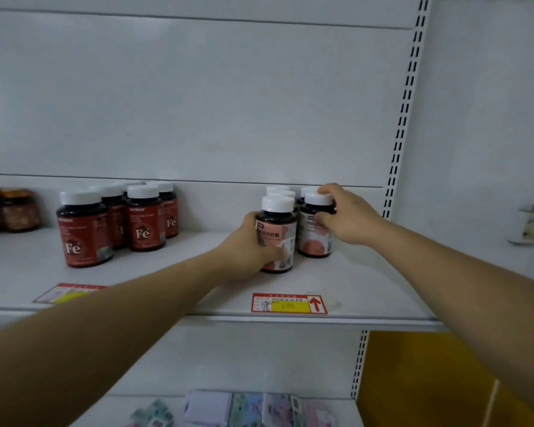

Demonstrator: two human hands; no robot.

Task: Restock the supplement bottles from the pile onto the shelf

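Two dark supplement bottles with pink labels and white caps stand at the front of a small group on the white shelf (367, 291). My left hand (250, 241) grips the front left pink bottle (279, 238) around its body. My right hand (346, 214) holds the front right pink bottle (313, 232), fingers curled over its cap and side. More white-capped bottles (279, 191) stand in rows behind these two, mostly hidden. The pile is out of view.
Several red-labelled "Fe" bottles (84, 229) stand to the left on the same shelf, with brown jars (16, 209) at the far left. Red-and-yellow price tags (289, 303) lie on the shelf's front. Packets (244, 409) lie on the lower shelf; a yellow panel (429, 380) is at lower right.
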